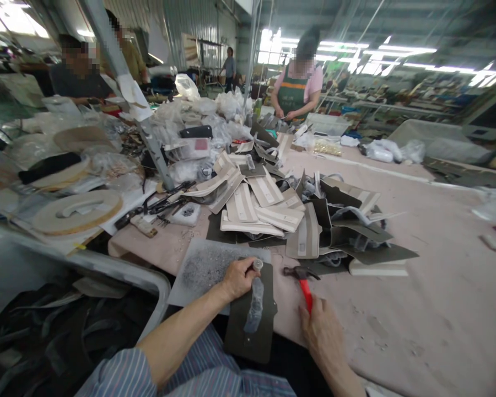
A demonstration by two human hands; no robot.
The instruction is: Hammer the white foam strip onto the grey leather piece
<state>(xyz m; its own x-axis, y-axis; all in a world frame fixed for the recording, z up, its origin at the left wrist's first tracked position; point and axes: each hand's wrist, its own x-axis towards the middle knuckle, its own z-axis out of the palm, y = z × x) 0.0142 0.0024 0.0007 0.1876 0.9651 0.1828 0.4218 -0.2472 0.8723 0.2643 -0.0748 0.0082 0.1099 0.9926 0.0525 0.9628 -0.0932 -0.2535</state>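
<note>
Two bare hands at work, well apart from each other; the left hand (238,279) has its fingers clamped round a small metal cylinder (258,265), standing over the far end of a dark panel (267,317); the right hand (323,325) is wrapped round the red handle of a claw hammer (306,291), just to the right of that panel, and I can't tell if the hammer's head is resting on anything.

So the dark panel is my landmark; its far part overlaps a pale speckled slab (196,270), its near end pokes out past the edge of the pinkish tabletop (438,309), and a clear plastic-wrapped strip (255,306) runs along its middle; beyond the panel there's a messy heap of panels (268,204), loads of them with cream faces up, others dark and tilted on edge; left of the panel sits a big pale bin (164,292) with dark pieces (45,342) in it; further off to the panel's left, past the bin, are some hand tools (165,207) and a wide flat roll (80,212); well beyond the panel, behind the heap, a person in a green apron (298,91) stands with both hands low in front.
</note>
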